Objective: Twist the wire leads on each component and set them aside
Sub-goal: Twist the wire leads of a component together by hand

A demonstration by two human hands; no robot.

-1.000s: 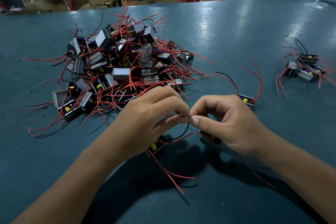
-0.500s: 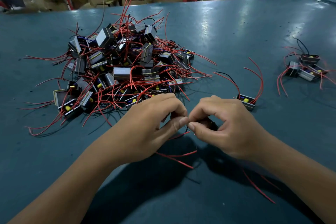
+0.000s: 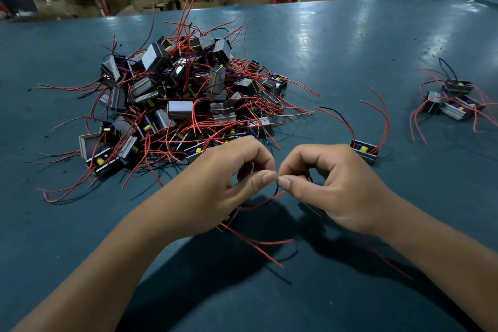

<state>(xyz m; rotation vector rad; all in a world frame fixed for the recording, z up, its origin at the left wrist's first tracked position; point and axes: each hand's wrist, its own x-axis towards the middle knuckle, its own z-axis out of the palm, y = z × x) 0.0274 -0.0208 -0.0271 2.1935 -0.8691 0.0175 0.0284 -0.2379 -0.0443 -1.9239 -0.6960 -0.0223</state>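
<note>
My left hand (image 3: 215,183) and right hand (image 3: 342,186) meet thumb to thumb just above the teal table (image 3: 350,43), each pinching the thin wire leads (image 3: 276,191) between thumb and forefinger, other fingers curled. The component itself is mostly hidden under my palms. The tangled pile of components (image 3: 177,105) lies just beyond, one lone component (image 3: 363,150) sits beside my right hand, and a small finished group (image 3: 452,101) rests far right.
</note>
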